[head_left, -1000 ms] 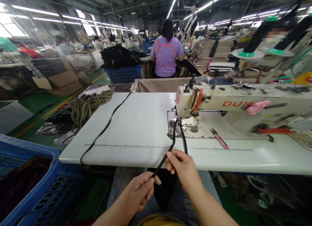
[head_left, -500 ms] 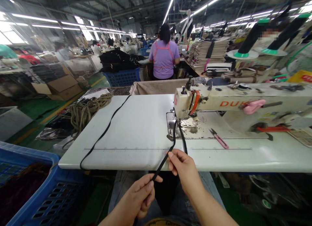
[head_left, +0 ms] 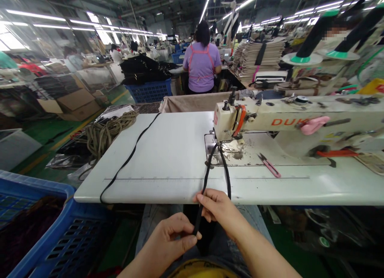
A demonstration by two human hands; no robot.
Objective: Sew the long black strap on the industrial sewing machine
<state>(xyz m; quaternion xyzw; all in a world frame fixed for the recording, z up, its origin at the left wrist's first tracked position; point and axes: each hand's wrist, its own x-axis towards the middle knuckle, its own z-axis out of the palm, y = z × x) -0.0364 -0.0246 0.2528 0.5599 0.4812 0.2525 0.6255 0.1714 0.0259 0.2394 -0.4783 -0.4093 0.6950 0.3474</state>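
Observation:
A narrow black strap [head_left: 207, 170] runs from under the head of the sewing machine [head_left: 226, 120] toward me and over the table's front edge. Its second strand hangs over the edge just to the right. My right hand [head_left: 214, 204] pinches the strap between thumb and fingers at the table edge. Lower and to the left, my left hand [head_left: 177, 234] is closed on the same strap, which is stretched between both hands. Below my left hand the strap is hidden. Pink-handled thread snips [head_left: 270, 166] lie on the machine bed, right of the needle area.
Across the left of the white table [head_left: 174, 150] lies a thin black cord [head_left: 132, 152]. A blue crate [head_left: 60, 238] stands at the near left, with a heap of olive straps [head_left: 105, 134] beyond it. Thread cones [head_left: 313, 36] rise at the right. A person in purple [head_left: 202, 66] sits ahead.
My right hand has moved slightly down and left along with the strap. My left hand has shifted right and closer to it, so the strap hangs steeper. The view tilts slightly.

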